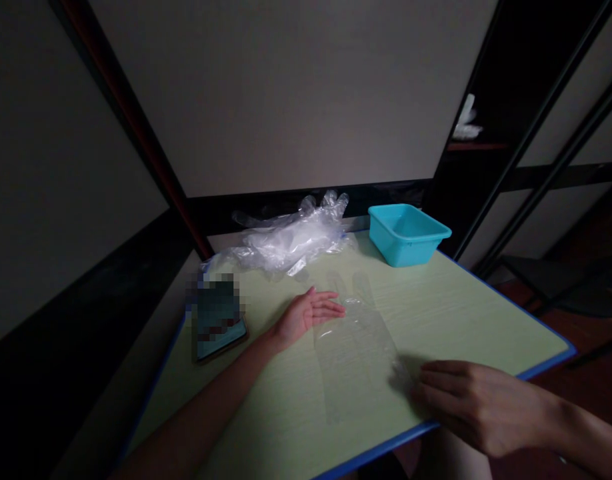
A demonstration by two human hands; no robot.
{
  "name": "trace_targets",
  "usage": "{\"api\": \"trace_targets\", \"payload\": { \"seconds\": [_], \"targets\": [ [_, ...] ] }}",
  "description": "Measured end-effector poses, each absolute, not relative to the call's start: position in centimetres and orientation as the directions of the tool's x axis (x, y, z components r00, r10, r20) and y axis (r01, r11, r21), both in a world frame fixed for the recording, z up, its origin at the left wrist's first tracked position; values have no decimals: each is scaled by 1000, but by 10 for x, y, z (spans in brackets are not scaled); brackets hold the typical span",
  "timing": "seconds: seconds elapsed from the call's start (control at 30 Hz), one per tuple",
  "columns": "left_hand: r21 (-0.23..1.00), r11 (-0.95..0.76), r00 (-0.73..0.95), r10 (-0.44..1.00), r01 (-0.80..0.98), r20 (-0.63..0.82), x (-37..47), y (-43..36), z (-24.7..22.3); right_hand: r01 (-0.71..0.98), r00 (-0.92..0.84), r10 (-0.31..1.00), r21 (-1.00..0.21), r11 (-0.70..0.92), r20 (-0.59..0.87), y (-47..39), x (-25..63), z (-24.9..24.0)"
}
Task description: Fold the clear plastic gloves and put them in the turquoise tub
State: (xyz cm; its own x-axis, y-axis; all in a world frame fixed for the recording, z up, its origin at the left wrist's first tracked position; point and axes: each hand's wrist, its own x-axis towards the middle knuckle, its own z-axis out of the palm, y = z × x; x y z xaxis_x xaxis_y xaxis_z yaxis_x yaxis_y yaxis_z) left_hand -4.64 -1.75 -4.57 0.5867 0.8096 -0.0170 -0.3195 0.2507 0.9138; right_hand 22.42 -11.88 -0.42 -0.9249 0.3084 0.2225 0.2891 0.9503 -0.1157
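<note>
A clear disposable plastic glove (353,360) lies spread on the table, its finger ends towards the back. My left hand (306,317) is open, with fingers stretched out over the glove's upper left edge. At the glove's lower right, by the table's front edge, is my right hand (471,400). Its fingers are bent and held together, the tips close to a crumpled bit of the glove. The thumb is hidden, so whether it pinches the plastic does not show.
Behind is a heap of clear plastic gloves (291,240). A turquoise plastic basin (409,247) stands at the back right. To the left lies a phone (221,340), partly blurred out. The pale green table (461,320) has a blue edge and stands near a panelled wall.
</note>
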Motion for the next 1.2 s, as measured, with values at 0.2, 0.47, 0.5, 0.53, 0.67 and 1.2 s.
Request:
{"api": "trace_targets", "payload": {
  "seconds": [0.2, 0.47, 0.5, 0.53, 0.67, 1.2],
  "targets": [
    [918, 251, 569, 822, -307, -35, -46, -19, -44, 318, -921, 331, -95, 943, 205, -119, 222, -9],
    [919, 237, 581, 814, -316, -10, -46, -19, -44, 332, -926, 332, -31, 943, 182, -112, 220, -2],
    [919, 238, 581, 814, -314, -13, -46, -19, -44, 350, -912, 354, -58, 935, 205, -111, 220, 1],
    [919, 241, 583, 812, -311, -16, -46, -19, -44, 367, -897, 380, -97, 925, 226, -109, 220, 4],
    [916, 255, 588, 809, -309, -27, -46, -19, -43, 391, -853, 463, -292, 873, 241, -102, 219, 16],
    [925, 241, 597, 802, -292, -20, -47, -23, -43, 143, -535, 818, -931, 335, 212, -34, 201, 13]
  ]
}}
